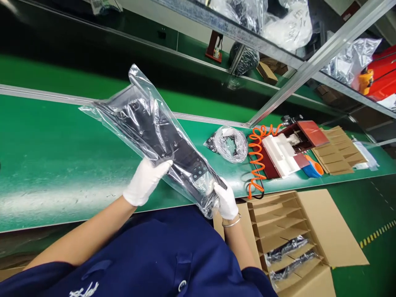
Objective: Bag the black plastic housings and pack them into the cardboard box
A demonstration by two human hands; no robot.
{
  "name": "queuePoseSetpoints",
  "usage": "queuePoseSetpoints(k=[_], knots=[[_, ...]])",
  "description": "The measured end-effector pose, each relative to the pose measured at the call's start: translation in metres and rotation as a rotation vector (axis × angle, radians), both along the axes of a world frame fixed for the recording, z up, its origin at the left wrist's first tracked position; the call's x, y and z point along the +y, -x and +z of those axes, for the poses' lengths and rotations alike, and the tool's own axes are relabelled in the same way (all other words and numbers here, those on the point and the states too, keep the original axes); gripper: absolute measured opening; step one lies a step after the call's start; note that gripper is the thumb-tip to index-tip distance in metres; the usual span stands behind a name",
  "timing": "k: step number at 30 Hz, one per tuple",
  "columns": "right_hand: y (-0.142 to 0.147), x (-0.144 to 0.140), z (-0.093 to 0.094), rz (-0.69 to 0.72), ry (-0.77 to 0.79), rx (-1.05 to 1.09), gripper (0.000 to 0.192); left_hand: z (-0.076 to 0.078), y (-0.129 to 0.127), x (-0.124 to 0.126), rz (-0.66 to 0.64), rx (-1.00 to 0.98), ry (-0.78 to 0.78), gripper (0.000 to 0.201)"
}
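A long black panel-like part (161, 136) lies inside a clear plastic bag (145, 88), held up at a slant above the green bench. My left hand (144, 181), in a white glove, grips the lower edge around the middle, its thumb on top of the plastic. At the right end, my right hand (226, 201), also gloved in white, is closed on the bag and the end of the part. The fingers underneath are hidden. Bunched plastic hangs beside the right hand.
An open carton (334, 231) with cardboard dividers and two bagged black parts stands at lower right. On the bench (55, 165) are a clear bag roll (230, 144), an orange coiled hose (256, 161), a red-and-white fixture (281, 152) and cardboard dividers (338, 150). A metal post (278, 90) rises behind.
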State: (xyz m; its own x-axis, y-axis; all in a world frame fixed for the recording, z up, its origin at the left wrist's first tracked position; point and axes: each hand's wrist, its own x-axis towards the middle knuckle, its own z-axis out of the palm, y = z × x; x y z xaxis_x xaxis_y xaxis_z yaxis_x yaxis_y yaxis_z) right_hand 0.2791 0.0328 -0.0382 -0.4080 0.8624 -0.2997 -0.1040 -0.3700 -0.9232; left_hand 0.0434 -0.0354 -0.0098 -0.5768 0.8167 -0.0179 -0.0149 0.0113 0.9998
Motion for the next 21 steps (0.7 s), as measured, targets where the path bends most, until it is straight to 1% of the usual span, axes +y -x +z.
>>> queuePoseSetpoints(k=[1,3,5,7,9,11,13,15,16,17,19,20,21], knots=[[0.002,-0.001,0.003,-0.007,0.008,0.01,0.03,0.001,-0.002,-0.001,-0.01,0.006,0.002,0.043],[0.006,-0.004,0.007,-0.034,0.016,0.028,0.029,0.0,-0.007,-0.003,-0.092,0.039,0.025,0.046],[0.009,-0.006,0.01,-0.047,0.017,0.044,0.03,-0.006,-0.016,-0.005,-0.171,0.077,0.065,0.046],[0.013,-0.009,0.012,-0.018,0.02,0.06,0.03,-0.014,-0.024,-0.008,-0.171,0.101,0.107,0.042],[0.015,-0.012,0.013,0.015,0.022,0.083,0.031,-0.02,-0.029,-0.01,-0.125,0.104,0.145,0.041],[0.015,-0.014,0.013,0.009,0.01,0.085,0.031,-0.019,-0.026,-0.011,-0.122,0.096,0.157,0.046],[0.012,-0.015,0.012,-0.04,-0.053,0.02,0.028,-0.011,-0.017,-0.008,-0.127,0.015,0.069,0.057],[0.004,-0.014,0.009,-0.104,-0.201,-0.108,0.02,0.0,-0.003,-0.002,-0.082,-0.194,-0.068,0.068],[-0.001,-0.014,0.005,-0.123,-0.306,-0.175,0.018,0.005,0.003,0.003,-0.05,-0.331,-0.127,0.068],[-0.006,-0.014,0.001,-0.127,-0.423,-0.238,0.019,0.009,0.007,0.007,-0.026,-0.471,-0.166,0.062],[-0.017,-0.012,-0.011,-0.063,-0.688,-0.35,0.02,0.012,0.012,0.016,0.013,-0.691,-0.232,0.037],[-0.022,-0.011,-0.019,-0.003,-0.848,-0.402,0.02,0.012,0.013,0.02,0.018,-0.761,-0.281,0.027],[-0.025,-0.009,-0.027,0.055,-1.025,-0.457,0.021,0.012,0.012,0.023,0.037,-0.796,-0.342,0.023]])
